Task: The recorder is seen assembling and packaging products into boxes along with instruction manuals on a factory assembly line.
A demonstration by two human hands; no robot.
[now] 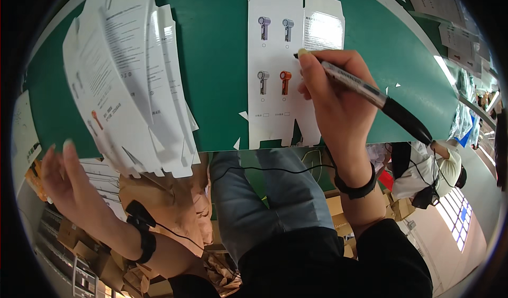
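Note:
My right hand (pixel 333 94) grips a black marker pen (pixel 370 94), whose tip rests on a flat, unfolded white carton (pixel 275 102) lying on the green table (pixel 222 60). The carton bears small pictures of handheld devices in purple, grey and orange. My left hand (pixel 61 179) hovers off the table's near edge with fingers spread and nothing in it, just left of a fanned stack of similar flat white cartons (pixel 127 81). Both wrists wear black bands joined by a thin cable.
More white printed sheets (pixel 442 9) lie along the table's far right edge. Another person in a white top (pixel 428 173) is at the right. Brown cardboard boxes (pixel 394 208) sit on the floor beneath, beside my jeans-clad legs.

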